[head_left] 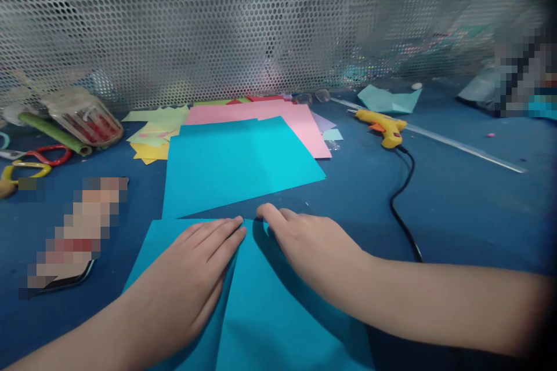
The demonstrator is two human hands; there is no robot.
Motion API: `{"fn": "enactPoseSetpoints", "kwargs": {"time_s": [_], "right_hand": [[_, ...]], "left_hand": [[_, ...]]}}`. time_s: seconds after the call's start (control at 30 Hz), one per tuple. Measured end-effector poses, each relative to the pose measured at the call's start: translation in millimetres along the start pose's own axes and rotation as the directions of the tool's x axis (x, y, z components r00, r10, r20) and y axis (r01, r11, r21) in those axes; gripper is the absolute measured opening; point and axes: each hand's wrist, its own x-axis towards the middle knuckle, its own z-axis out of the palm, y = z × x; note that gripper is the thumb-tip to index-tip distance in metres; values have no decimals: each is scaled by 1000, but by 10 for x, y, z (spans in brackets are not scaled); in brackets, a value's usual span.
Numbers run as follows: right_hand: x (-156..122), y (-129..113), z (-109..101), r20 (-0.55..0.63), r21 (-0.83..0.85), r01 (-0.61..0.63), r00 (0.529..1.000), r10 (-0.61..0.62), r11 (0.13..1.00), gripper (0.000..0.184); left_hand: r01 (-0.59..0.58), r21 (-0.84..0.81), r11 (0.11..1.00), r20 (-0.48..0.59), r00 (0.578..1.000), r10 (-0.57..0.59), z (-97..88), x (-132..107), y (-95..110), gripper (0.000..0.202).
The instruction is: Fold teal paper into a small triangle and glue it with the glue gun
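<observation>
A turquoise paper sheet point(261, 313) lies on the blue table point(456, 208) right in front of me, with folded flaps meeting near its top middle. My left hand point(191, 278) lies flat on the left flap, fingers stretched out and together. My right hand point(313, 249) presses down on the right flap, fingertips at the top edge beside the left fingertips. Neither hand grips anything. Just behind lies a second turquoise sheet point(239, 162) with a crease down its middle.
A pink sheet point(300, 122) and yellow-green paper scraps point(154, 133) lie further back. A yellow glue gun point(385, 127) with a black cord sits right, by a long clear ruler point(470, 151). Scissors point(39, 156) and a clear container point(85, 116) lie left, below a perforated metal screen point(261, 23).
</observation>
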Motion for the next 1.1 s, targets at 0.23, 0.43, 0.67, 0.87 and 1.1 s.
{"fn": "enactPoseSetpoints", "kwargs": {"time_s": [0.23,0.43,0.67,0.87,1.1], "right_hand": [[18,6,-13,1,-1,10,1000,-10,1000,45],[6,-10,-29,27,-2,-3,1000,3,1000,48],[-3,-8,-24,30,-12,-10,1000,10,1000,47],[-4,-5,-9,17,-26,-7,1000,8,1000,51],[58,176,-45,-222,90,118,970,-95,989,32]], "left_hand": [[37,-41,998,-4,999,-37,9,-2,12,47],[22,-39,999,18,1000,-21,9,-20,-1,46],[-5,-13,1000,-1,1000,5,36,-43,-11,48],[16,-30,999,109,994,-13,-63,-91,-32,56],[32,-148,988,305,952,15,-139,-180,-68,129]]}}
